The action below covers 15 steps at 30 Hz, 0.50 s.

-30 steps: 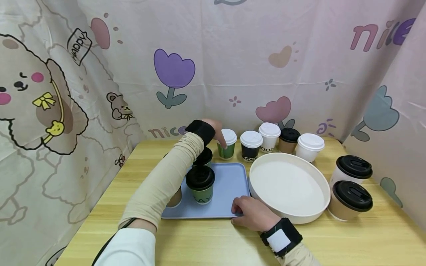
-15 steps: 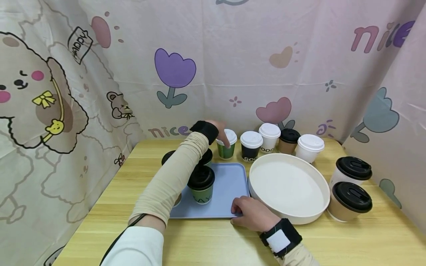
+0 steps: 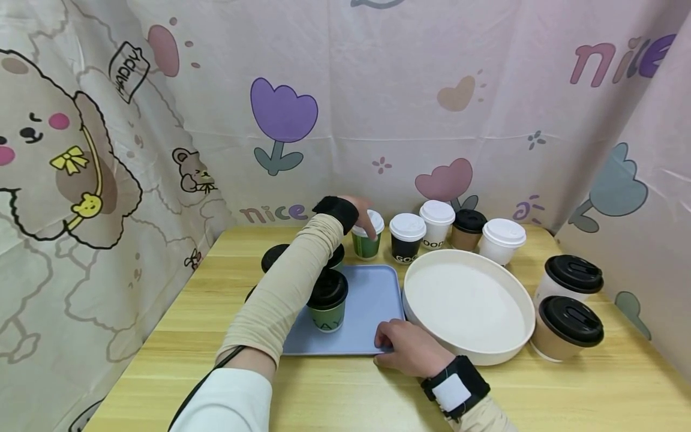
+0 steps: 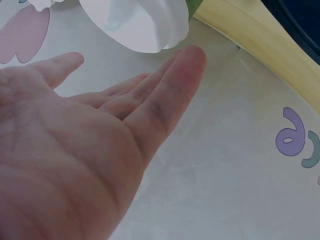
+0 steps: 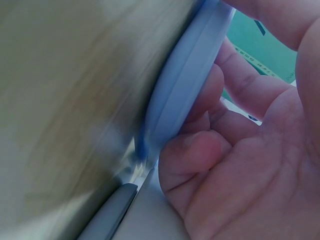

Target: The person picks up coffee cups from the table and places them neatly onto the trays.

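My left hand (image 3: 359, 214) reaches to the back of the table, beside a green paper cup with a white lid (image 3: 366, 247). In the left wrist view its fingers (image 4: 165, 95) are extended close to the white lid (image 4: 137, 22); whether they touch it I cannot tell. My right hand (image 3: 412, 348) grips the near right corner of a blue tray (image 3: 372, 300), its fingers curled over the rim (image 5: 187, 75). On the tray stands a green cup with a black lid (image 3: 327, 315). Other black-lidded cups on the left are partly hidden behind my left forearm.
A round white tray (image 3: 469, 300) adjoins the blue one on the right. Behind it stand a black cup (image 3: 406, 247), white cups and a brown cup (image 3: 467, 231). Two large black-lidded cups, one brown (image 3: 564, 333), sit at the right. A printed curtain (image 3: 378, 108) hangs behind.
My left hand has shifted slightly to the right, over the side of the white-lidded green cup, and its forearm has swung right too. The right hand and the trays stay put.
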Tool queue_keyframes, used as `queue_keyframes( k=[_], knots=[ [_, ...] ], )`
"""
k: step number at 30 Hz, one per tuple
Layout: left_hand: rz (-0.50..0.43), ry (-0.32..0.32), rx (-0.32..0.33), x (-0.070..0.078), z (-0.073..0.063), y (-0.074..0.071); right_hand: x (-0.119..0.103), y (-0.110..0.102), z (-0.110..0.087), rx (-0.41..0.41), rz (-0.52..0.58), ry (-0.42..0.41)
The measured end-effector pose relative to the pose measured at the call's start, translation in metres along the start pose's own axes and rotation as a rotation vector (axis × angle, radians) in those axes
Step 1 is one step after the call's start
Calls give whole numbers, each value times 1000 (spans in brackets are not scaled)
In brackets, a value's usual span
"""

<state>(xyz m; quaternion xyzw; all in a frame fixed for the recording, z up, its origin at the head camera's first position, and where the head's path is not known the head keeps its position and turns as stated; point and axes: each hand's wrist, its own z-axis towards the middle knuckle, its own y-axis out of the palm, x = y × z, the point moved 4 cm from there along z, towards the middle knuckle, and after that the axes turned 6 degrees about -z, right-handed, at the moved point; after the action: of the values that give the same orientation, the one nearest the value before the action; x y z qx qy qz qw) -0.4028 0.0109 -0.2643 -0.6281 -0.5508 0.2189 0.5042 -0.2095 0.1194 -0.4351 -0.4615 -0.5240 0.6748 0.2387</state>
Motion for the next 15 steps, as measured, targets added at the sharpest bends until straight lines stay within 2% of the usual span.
queue_keyframes(
  k=[5,15],
  knots=[
    [14,4,-9,3,3,-1,1,1,0,-4,2,7],
    [-41,-15,-2,-3,5,2,0,0,0,1,-4,3]
  ],
)
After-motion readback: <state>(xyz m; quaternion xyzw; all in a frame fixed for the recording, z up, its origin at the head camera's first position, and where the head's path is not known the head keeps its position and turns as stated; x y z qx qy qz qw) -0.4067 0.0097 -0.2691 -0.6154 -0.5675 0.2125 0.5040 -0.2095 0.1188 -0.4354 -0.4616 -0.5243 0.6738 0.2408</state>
